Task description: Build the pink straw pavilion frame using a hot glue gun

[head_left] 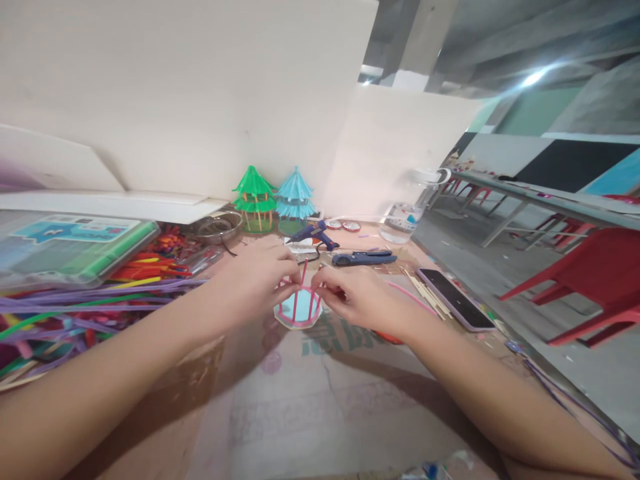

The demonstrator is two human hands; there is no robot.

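A small model frame [301, 308] stands on the plastic-covered table, with a light blue polygonal base, upright pink posts and a pink strip around the upper part. My left hand [273, 275] pinches the frame's upper left side between thumb and fingers. On the opposite side, my right hand [350, 293] is closed with its fingertips at the pink strip near the upper right. A length of pink pipe cleaner [411, 295] trails out beyond the right hand. My fingers partly hide the top of the frame.
Behind stand a green model pavilion [254, 200], a blue one [295, 200], a glue gun [313, 232] and pliers [365, 258]. Right are wooden sticks [427, 293], a phone [456, 299] and a plastic jug [403, 217]. Left lie pipe cleaners [100, 300] and a plastic case [75, 247].
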